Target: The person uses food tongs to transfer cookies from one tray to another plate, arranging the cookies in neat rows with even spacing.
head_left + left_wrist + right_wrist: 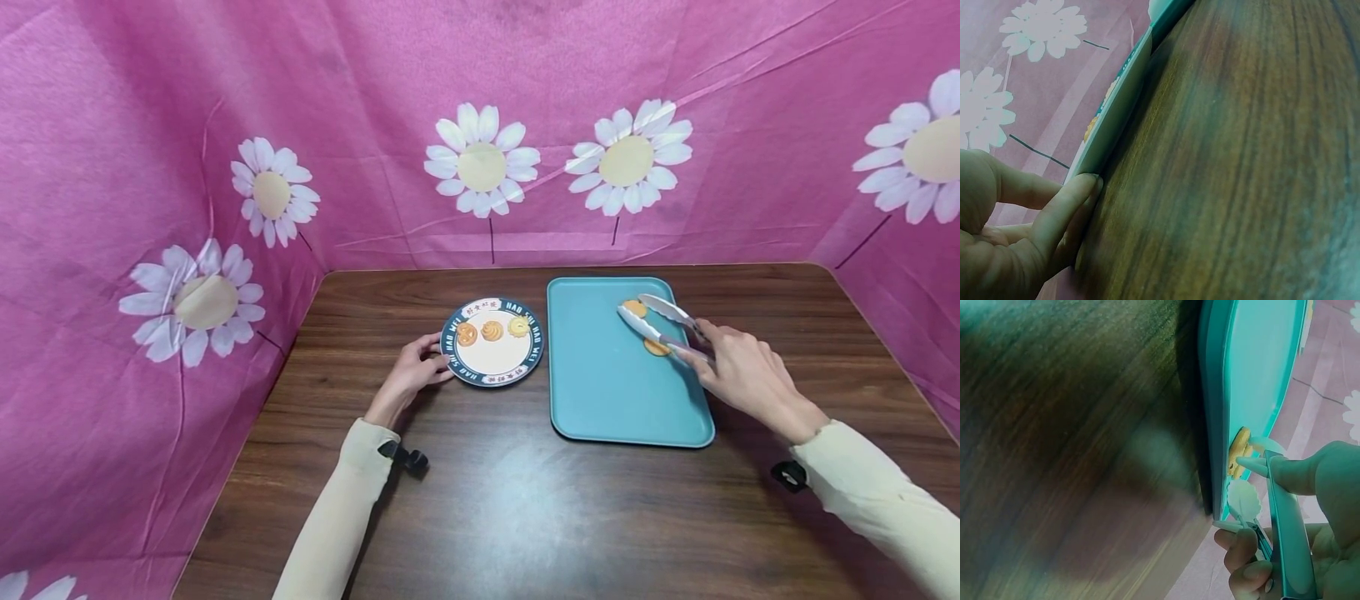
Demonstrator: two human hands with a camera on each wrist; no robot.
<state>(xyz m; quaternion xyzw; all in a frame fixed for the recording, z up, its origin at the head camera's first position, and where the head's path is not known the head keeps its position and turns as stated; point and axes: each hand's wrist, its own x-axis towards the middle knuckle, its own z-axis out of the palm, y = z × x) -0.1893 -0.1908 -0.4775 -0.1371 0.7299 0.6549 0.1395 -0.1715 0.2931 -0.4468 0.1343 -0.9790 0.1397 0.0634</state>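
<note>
My left hand (411, 368) holds the left rim of a round plate (487, 360), thumb and fingers on its edge. The plate has a dark blue lettered border. Three cookies lie in a row on it: a pretzel-shaped one (467, 334), a swirled one (492, 331) and a pale ring-shaped one (518, 327). In my right hand (750, 375) are metal tongs (678, 314) with pale tips, spread apart over the turquoise tray (600, 392). A round cookie (634, 308) lies by the tips. Another cookie (657, 347) is partly hidden under the nearer tong arm.
The tray stands just right of the plate on a brown wooden table (480, 483). A pink cloth (360, 125) printed with white daisies hangs behind and at both sides. Black straps with small devices sit at both wrists.
</note>
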